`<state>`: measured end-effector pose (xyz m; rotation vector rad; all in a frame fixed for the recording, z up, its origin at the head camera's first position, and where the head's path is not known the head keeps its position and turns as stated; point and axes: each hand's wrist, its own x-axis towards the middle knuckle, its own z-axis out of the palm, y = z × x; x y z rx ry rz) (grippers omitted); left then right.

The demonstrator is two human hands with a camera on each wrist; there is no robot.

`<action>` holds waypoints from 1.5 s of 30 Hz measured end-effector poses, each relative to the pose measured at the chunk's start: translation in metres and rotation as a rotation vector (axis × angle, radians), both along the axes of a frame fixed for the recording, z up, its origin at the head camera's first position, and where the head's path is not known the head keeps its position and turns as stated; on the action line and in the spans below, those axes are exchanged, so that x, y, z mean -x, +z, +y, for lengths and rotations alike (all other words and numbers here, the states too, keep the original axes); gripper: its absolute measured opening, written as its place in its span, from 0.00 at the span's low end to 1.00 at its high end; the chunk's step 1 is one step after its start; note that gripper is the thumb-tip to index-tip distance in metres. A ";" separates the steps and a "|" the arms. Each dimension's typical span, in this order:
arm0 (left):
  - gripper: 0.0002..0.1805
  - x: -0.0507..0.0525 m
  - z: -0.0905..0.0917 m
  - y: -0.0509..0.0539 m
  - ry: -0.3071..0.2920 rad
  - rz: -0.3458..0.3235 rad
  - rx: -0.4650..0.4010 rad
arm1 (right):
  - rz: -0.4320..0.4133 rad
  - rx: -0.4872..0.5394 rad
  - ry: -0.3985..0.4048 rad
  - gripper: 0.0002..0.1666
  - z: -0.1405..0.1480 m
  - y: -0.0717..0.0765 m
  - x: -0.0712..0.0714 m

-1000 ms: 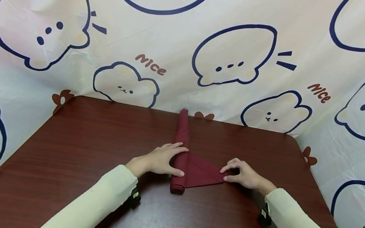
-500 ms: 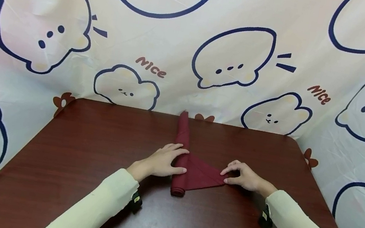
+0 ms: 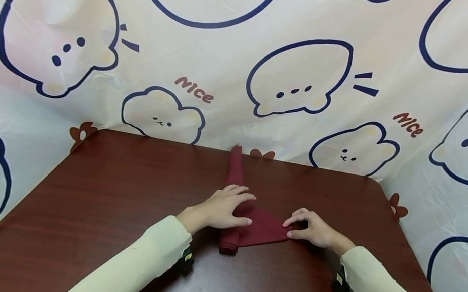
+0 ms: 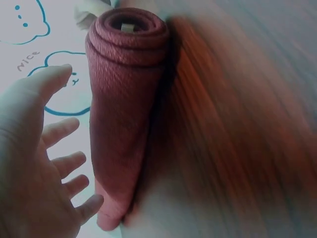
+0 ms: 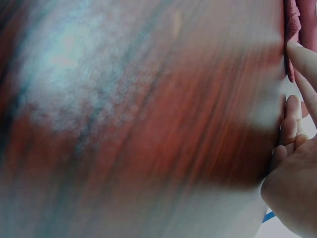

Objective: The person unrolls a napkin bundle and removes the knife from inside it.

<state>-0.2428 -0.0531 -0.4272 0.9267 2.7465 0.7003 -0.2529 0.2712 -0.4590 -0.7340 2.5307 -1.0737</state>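
A dark red towel lies rolled up lengthwise on the table, with one flat, pointed corner reaching out to the right. Over the middle of the roll my left hand is spread, covering part of it. In the left wrist view, its separated fingers are beside the roll's outline; whether they touch cannot be told. The spiral end of the roll shows a small pale spot inside. My right hand pinches the tip of the flat corner between thumb and forefinger; the towel's edge appears there in the right wrist view.
The dark brown wooden table extends around the towel on all sides. A pale curtain with cartoon outlines stands behind it and along both sides. The roll's far end reaches the table's back edge.
My left hand has slid to the right across the roll, toward the flat corner. The right hand keeps its pinch on the tip. The whole view has shifted slightly.
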 end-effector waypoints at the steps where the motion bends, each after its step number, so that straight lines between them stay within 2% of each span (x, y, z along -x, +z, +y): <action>1: 0.36 0.000 0.002 0.000 -0.002 0.003 0.010 | -0.001 0.001 -0.001 0.11 0.000 -0.001 0.000; 9: 0.33 -0.003 0.005 -0.005 0.008 -0.022 0.132 | -0.018 -0.009 -0.009 0.11 -0.003 -0.001 -0.003; 14: 0.31 -0.004 0.003 -0.007 0.008 0.000 0.165 | -0.014 -0.002 -0.005 0.11 -0.002 -0.001 -0.003; 17: 0.31 -0.003 0.002 -0.008 -0.001 0.014 0.162 | 0.005 0.001 0.008 0.11 -0.001 -0.001 -0.002; 25: 0.30 0.001 -0.003 -0.007 -0.018 0.054 0.131 | -0.024 -0.010 -0.029 0.11 0.002 0.001 0.002; 34: 0.30 -0.003 -0.014 -0.007 -0.006 0.042 0.109 | -0.019 -0.009 -0.018 0.11 0.002 -0.001 0.001; 45: 0.31 -0.006 -0.030 -0.011 0.019 0.031 0.072 | -0.029 0.004 -0.023 0.11 -0.004 0.003 -0.003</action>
